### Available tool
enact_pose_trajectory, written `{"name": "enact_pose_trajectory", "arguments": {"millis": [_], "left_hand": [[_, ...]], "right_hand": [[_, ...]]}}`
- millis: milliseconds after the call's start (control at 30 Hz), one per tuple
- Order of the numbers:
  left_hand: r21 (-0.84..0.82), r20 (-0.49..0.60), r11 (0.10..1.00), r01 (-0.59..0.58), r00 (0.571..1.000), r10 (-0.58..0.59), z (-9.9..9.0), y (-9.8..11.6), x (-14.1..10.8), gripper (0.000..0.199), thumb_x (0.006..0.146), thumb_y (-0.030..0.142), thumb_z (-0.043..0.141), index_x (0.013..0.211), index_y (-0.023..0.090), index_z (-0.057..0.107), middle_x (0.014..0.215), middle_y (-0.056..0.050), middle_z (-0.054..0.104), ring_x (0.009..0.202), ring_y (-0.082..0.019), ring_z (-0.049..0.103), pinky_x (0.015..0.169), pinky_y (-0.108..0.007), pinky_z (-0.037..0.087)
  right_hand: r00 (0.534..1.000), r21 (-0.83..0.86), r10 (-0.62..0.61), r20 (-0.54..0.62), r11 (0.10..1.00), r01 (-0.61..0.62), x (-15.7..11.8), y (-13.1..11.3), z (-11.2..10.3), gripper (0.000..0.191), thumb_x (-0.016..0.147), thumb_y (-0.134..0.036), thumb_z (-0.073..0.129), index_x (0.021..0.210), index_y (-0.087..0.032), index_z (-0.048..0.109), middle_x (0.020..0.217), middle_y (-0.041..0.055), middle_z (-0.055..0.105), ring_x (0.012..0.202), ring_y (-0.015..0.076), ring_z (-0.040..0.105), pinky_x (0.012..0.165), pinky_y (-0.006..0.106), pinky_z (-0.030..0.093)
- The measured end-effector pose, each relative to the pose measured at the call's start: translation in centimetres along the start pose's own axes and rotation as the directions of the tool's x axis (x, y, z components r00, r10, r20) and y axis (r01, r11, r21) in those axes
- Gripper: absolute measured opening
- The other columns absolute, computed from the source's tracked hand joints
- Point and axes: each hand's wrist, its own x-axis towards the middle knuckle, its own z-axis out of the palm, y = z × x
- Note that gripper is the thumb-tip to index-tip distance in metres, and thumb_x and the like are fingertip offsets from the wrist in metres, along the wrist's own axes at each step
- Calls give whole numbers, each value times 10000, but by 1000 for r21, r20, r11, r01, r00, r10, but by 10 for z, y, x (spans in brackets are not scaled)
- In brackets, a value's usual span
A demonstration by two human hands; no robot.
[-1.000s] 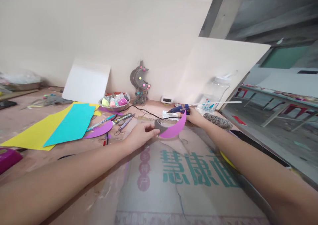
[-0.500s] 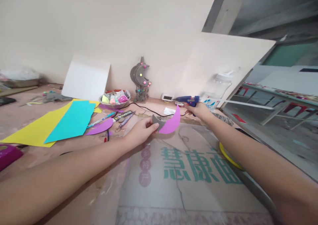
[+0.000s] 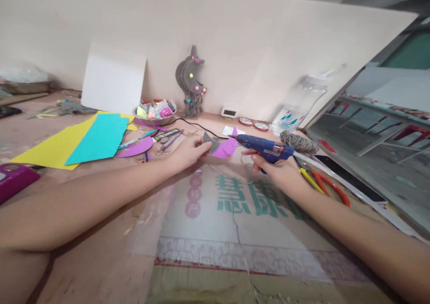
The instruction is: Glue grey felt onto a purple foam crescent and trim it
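Drawn back from beside the clear bottle (image 3: 297, 104), the blue glue gun (image 3: 264, 146) now has its nozzle by the purple paper (image 3: 224, 149), bringing tool and piece together. The right hand (image 3: 277, 169) has its grip wrapped around the handle; the left hand's (image 3: 190, 152) grip pinches the grey crescent (image 3: 214, 144), purple paper extending from it. Whether nozzle meets paper is hard to tell.

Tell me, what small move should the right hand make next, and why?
Perhaps ease the glue gun closer to the grey piece: the right hand grips the gun, its tip points toward the adjoining purple paper, and the left hand pinches the grey piece.
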Motion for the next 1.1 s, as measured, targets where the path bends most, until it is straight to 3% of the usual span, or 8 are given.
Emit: {"name": "enact_pose_trajectory", "arguments": {"millis": [233, 333, 467, 567, 867, 1100], "left_hand": [[-80, 20, 996, 26, 999, -25, 0, -4, 3, 272, 812, 357, 543, 632, 153, 547, 616, -4, 589, 548, -101, 514, 550, -237, 401], [-62, 28, 998, 28, 999, -26, -1, -2, 2, 286, 818, 365, 541, 638, 145, 577, 618, -8, 599, 553, -103, 525, 562, -239, 412], [-50, 19, 998, 33, 999, -32, -1, -1, 1, 292, 822, 361, 536, 627, 147, 579, 618, -11, 605, 554, -103, 527, 564, -238, 412], [-61, 24, 998, 29, 999, -28, 0, -3, 2, 299, 827, 374, 534, 635, 150, 579, 628, -15, 612, 554, -105, 523, 559, -240, 406], [-89, 30, 996, 23, 999, -20, 1, -8, 5, 314, 840, 390, 527, 642, 152, 581, 622, -18, 608, 540, -101, 506, 547, -239, 388], [-93, 22, 995, 29, 999, -27, 1, -6, 4, 320, 840, 386, 532, 625, 154, 576, 613, -19, 620, 528, -98, 505, 539, -233, 388]], "right_hand": [[991, -296, 133, 14, 947, -123, -5, 4, 5, 359, 765, -555, 579, 732, -207, 658, 511, -9, 562, 497, 160, 543, 497, 288, 434], [995, -321, 89, 35, 944, -74, -7, 7, 4, 312, 767, -523, 578, 752, -221, 652, 621, 10, 634, 581, 192, 601, 567, 324, 485], [989, -194, -61, 135, 977, 87, -7, 8, 3, 264, 818, -474, 553, 883, -254, 684, 916, 30, 723, 849, 240, 673, 804, 388, 530], [979, -223, -73, 190, 968, 116, -6, 8, 1, 257, 845, -469, 534, 896, -273, 692, 959, 21, 730, 933, 260, 670, 873, 410, 513], [978, -233, 6, 206, 971, 43, -10, 0, 7, 258, 789, -486, 600, 757, -234, 647, 764, 28, 688, 741, 231, 645, 672, 349, 511], [983, -285, -16, 182, 956, 68, -11, 1, 6, 272, 807, -497, 598, 763, -231, 631, 742, 17, 661, 715, 202, 613, 656, 328, 481]]}}
